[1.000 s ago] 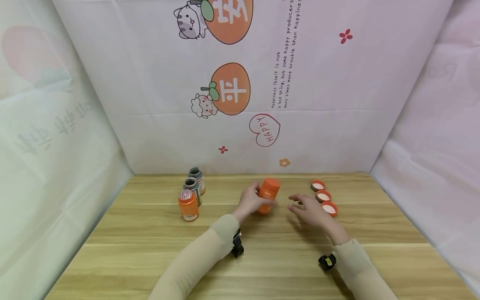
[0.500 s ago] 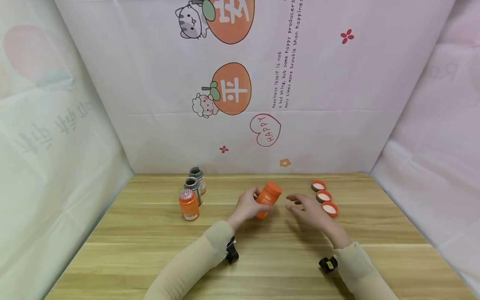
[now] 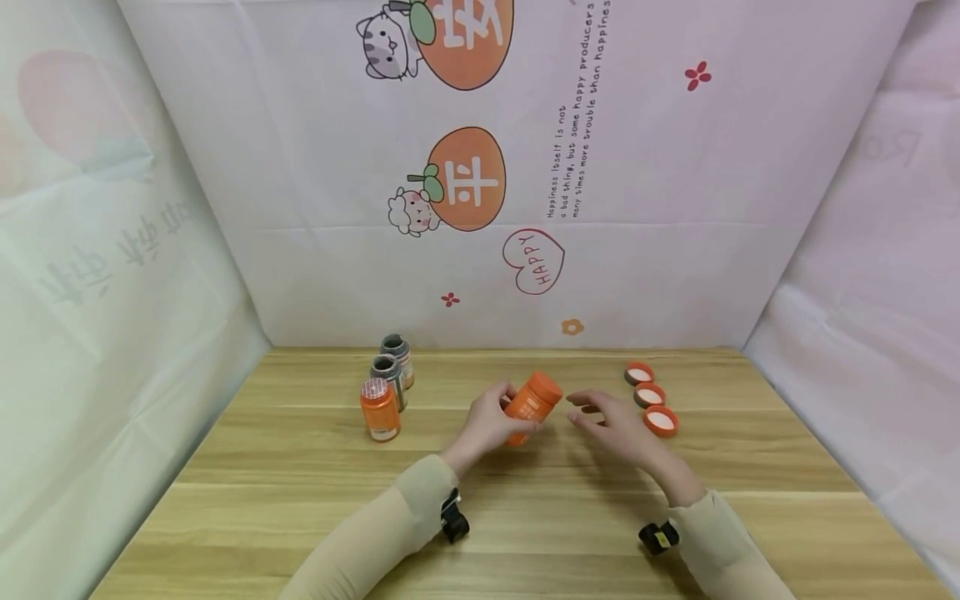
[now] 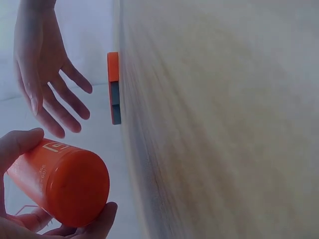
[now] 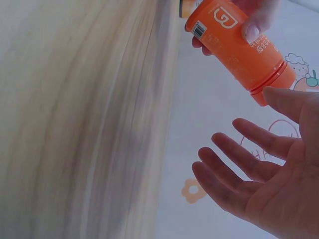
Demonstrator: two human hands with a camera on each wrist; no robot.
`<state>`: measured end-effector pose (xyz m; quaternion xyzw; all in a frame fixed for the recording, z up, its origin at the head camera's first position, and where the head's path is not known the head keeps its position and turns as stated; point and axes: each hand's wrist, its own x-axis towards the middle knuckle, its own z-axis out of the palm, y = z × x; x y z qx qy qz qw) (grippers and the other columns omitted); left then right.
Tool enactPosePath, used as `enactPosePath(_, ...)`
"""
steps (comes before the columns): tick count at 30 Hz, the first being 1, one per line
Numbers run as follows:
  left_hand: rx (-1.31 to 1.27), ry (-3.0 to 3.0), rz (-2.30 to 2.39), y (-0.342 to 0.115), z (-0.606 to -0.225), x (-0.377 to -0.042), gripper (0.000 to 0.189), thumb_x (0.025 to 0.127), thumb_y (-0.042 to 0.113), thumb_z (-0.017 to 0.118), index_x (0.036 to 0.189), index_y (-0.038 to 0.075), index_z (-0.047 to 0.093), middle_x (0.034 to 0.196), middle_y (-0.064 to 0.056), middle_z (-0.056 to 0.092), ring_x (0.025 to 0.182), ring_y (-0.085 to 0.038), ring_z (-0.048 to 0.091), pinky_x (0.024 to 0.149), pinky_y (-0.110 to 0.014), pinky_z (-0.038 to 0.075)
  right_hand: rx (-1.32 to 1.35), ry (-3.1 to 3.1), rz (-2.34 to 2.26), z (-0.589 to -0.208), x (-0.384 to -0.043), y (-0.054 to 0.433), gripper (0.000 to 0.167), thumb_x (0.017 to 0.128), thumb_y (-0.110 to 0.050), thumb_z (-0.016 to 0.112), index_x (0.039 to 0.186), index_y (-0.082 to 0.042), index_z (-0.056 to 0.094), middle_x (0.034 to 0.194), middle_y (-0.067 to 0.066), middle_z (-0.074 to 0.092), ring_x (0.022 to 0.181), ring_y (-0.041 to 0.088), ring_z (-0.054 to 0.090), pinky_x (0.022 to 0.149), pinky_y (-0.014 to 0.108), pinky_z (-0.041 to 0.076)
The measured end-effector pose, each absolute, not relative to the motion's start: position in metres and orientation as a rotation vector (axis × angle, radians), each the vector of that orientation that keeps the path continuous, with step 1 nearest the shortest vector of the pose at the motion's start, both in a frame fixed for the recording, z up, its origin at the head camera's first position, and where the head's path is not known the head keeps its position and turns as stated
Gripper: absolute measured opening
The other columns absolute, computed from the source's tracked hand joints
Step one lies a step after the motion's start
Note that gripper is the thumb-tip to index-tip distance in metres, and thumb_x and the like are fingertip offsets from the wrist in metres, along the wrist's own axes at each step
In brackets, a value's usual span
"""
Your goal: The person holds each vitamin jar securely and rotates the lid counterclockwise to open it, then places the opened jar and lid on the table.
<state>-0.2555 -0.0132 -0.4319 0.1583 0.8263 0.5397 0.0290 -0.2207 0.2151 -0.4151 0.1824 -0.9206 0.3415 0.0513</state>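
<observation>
My left hand (image 3: 486, 422) grips a capped orange pill bottle (image 3: 529, 408) around its body, over the middle of the table. The bottle leans with its orange cap (image 3: 546, 386) up toward my right. Its base (image 4: 79, 189) faces the camera in the left wrist view, and a barcode and white print show in the right wrist view. Beside the cap, my right hand (image 3: 618, 427) hovers with fingers spread and loosely bent, holding nothing. Its thumb (image 5: 284, 102) overlaps the cap in the right wrist view; whether they touch I cannot tell.
On the left stand an orange bottle (image 3: 380, 414) with a patterned seal on top and two grey bottles (image 3: 387, 371) without lids. Three orange-rimmed lids (image 3: 661, 422) lie in a row at right, white insides up. Printed white cloth (image 3: 337, 283) walls the wooden table (image 3: 555, 533).
My left hand has drawn the bottle slightly nearer and tilted it further, cap toward the right hand. My right hand has shifted slightly left toward the cap.
</observation>
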Motion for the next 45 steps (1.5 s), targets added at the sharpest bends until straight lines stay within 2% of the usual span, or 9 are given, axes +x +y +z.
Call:
enactPosePath(18, 0.451, 2.551, 1.626, -0.031, -0.434, -0.242, 0.041, 0.068, 0.032, 0.083, 0.098, 0.017, 0.06, 0.09, -0.002, 0.065, 0.076, -0.014, 0.06, 0.065, -0.03, 0.05, 0.56, -2.754, 1.092, -0.411, -0.218, 0.201, 0.041, 0.095, -0.031, 0.055, 0.128, -0.005, 0.055, 0.125, 0.013, 0.061, 0.113, 0.035, 0.058, 0.088, 0.05, 0.05)
enactPosePath(22, 0.445, 2.543, 1.616, -0.034, -0.434, -0.239, 0.042, 0.067, 0.033, 0.084, 0.098, 0.017, 0.061, 0.09, -0.001, 0.065, 0.076, -0.015, 0.06, 0.065, -0.031, 0.049, 0.578, -2.749, 1.102, -0.41, -0.217, 0.196, 0.044, 0.096, -0.035, 0.054, 0.128, -0.006, 0.055, 0.124, 0.012, 0.061, 0.113, 0.033, 0.058, 0.088, 0.049, 0.05)
enactPosePath(31, 0.464, 2.546, 1.615, -0.035, -0.433, -0.231, 0.041, 0.064, 0.032, 0.085, 0.094, 0.016, 0.062, 0.089, -0.001, 0.064, 0.075, -0.014, 0.059, 0.063, -0.029, 0.049, 0.611, -2.728, 1.155, -0.404, -0.213, 0.185, 0.046, 0.097, -0.039, 0.05, 0.129, -0.007, 0.054, 0.121, 0.009, 0.063, 0.108, 0.025, 0.06, 0.086, 0.043, 0.051)
enactPosePath(38, 0.484, 2.512, 1.605, -0.034, -0.429, -0.221, 0.043, 0.065, 0.031, 0.085, 0.1, 0.018, 0.063, 0.092, 0.001, 0.066, 0.079, -0.013, 0.059, 0.066, -0.029, 0.049, 0.609, -2.749, 1.177, -0.405, -0.213, 0.18, 0.042, 0.098, -0.042, 0.047, 0.128, -0.014, 0.055, 0.116, 0.005, 0.064, 0.103, 0.023, 0.061, 0.079, 0.036, 0.053)
enactPosePath(45, 0.548, 2.527, 1.587, -0.032, -0.427, -0.212, 0.044, 0.064, 0.029, 0.086, 0.1, 0.016, 0.064, 0.091, 0.002, 0.066, 0.075, -0.011, 0.058, 0.063, -0.028, 0.049, 0.598, -2.784, 1.24, -0.407, -0.211, 0.175, 0.041, 0.098, -0.044, 0.044, 0.126, -0.018, 0.057, 0.114, 0.003, 0.064, 0.097, 0.018, 0.059, 0.075, 0.03, 0.05)
